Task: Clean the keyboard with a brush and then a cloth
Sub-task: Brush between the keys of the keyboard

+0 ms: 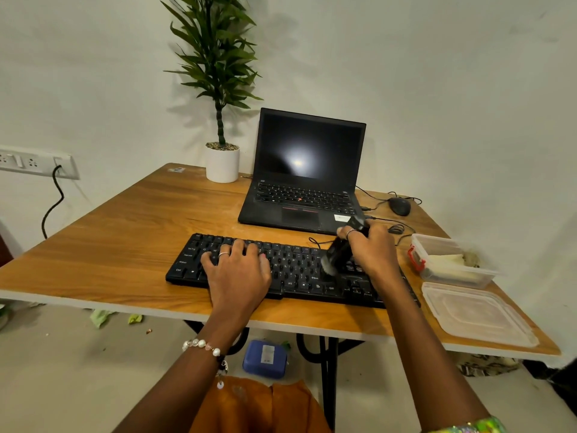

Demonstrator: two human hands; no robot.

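Two hands: left hand (237,270) steadies keyboard (290,270), right hand (371,251) brushes

We saw even, bright light, glare on the laptop screen (298,162), motion blur on the brush (338,251), and bowed wide-angle edges.

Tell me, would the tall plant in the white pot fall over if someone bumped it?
Probably fairly easily. The plant rises far above its small white pot, so it looks top-heavy. The pot's flat base on the table should help against a light nudge. Its weight can't be judged from here.
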